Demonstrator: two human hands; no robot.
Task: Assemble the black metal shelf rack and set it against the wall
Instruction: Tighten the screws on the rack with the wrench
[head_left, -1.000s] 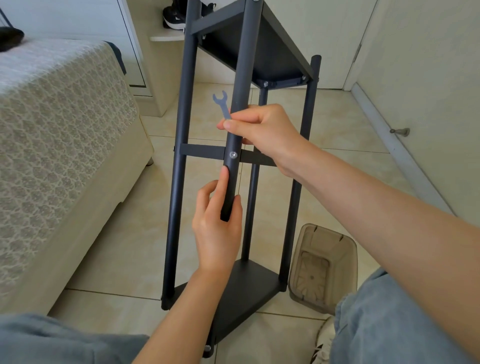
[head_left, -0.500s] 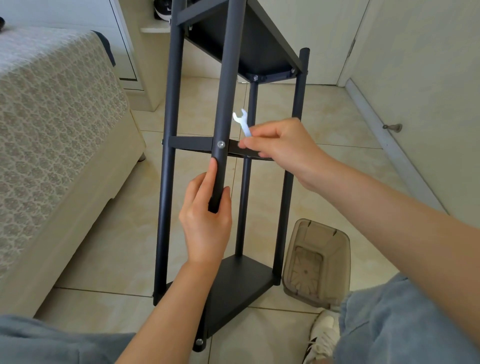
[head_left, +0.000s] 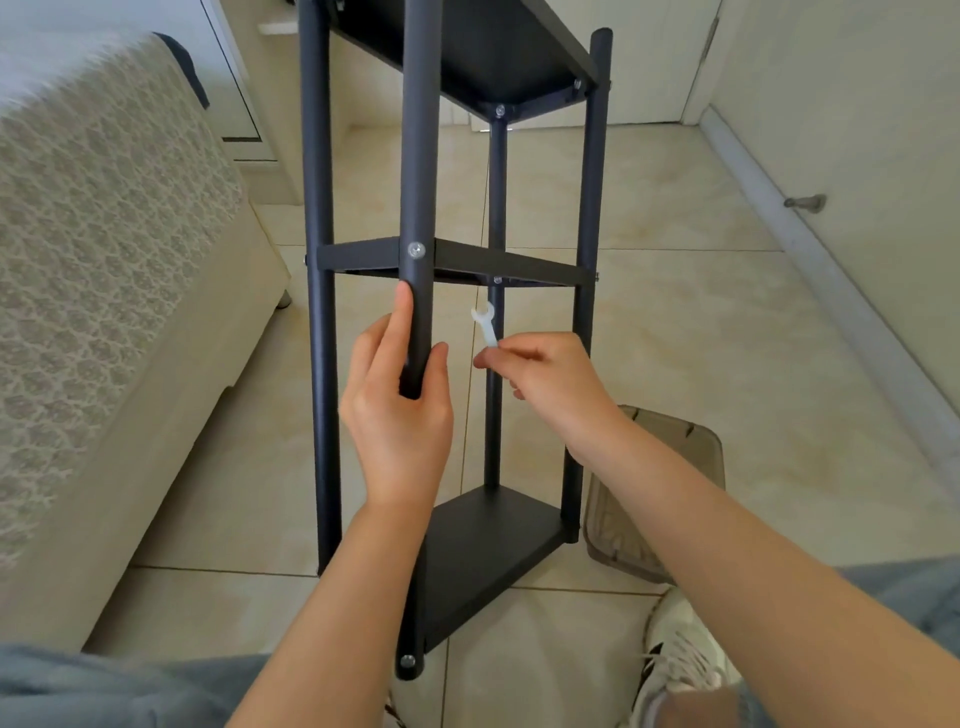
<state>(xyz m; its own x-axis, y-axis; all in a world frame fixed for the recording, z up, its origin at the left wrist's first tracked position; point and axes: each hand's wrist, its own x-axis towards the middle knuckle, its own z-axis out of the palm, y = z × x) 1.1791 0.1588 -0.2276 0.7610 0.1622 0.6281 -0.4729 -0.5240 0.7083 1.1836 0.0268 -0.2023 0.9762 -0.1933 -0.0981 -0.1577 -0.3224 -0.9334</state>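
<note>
The black metal shelf rack (head_left: 587, 208) stands upright on the tiled floor in front of me, with three shelves between four round posts. My left hand (head_left: 400, 410) grips the nearest post (head_left: 418, 156) just below the middle shelf (head_left: 498, 267), where a silver bolt (head_left: 415, 250) shows. My right hand (head_left: 550, 384) pinches a small flat wrench (head_left: 485, 323) by its handle, open jaw pointing up, to the right of that post and below the middle shelf. The wrench touches no bolt.
A bed with a patterned cover (head_left: 104, 249) runs along the left. A translucent bin (head_left: 660, 493) stands right of the rack's base. A wall with a door stop (head_left: 805, 201) lies to the right, a closed door behind. My sneaker (head_left: 675, 660) is at the bottom.
My right hand has carried the wrench down from above the middle shelf to below it and nearer to me. The left hand keeps its grip on the post.
</note>
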